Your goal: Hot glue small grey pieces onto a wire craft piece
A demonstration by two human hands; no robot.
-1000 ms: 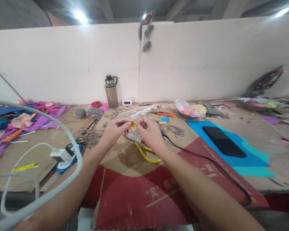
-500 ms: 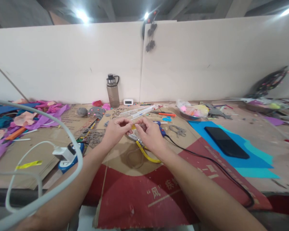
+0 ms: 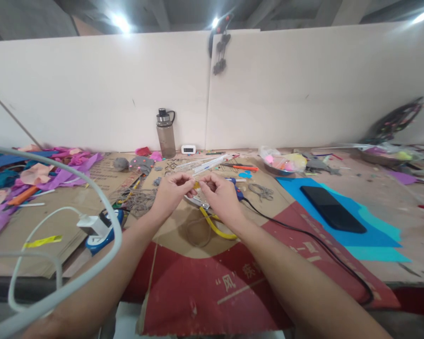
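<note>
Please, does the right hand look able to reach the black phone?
Probably yes: the phone lies uncovered on the blue sheet, though the right hand seems busy at a small yellow piece.

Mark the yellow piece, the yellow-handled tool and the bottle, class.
Yellow piece [image 3: 197, 185]: head view, its visible middle.
Yellow-handled tool [image 3: 212, 226]: head view, the curved handle.
Bottle [image 3: 166, 140]: head view, the body.

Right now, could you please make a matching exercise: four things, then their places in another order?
1. yellow piece
2. black phone
3. bottle
4. white charger

A. beside the small white device
B. between the left hand and right hand
C. on the blue-and-white power strip
D. on the blue sheet

Pairs: 1-B, 2-D, 3-A, 4-C
</note>
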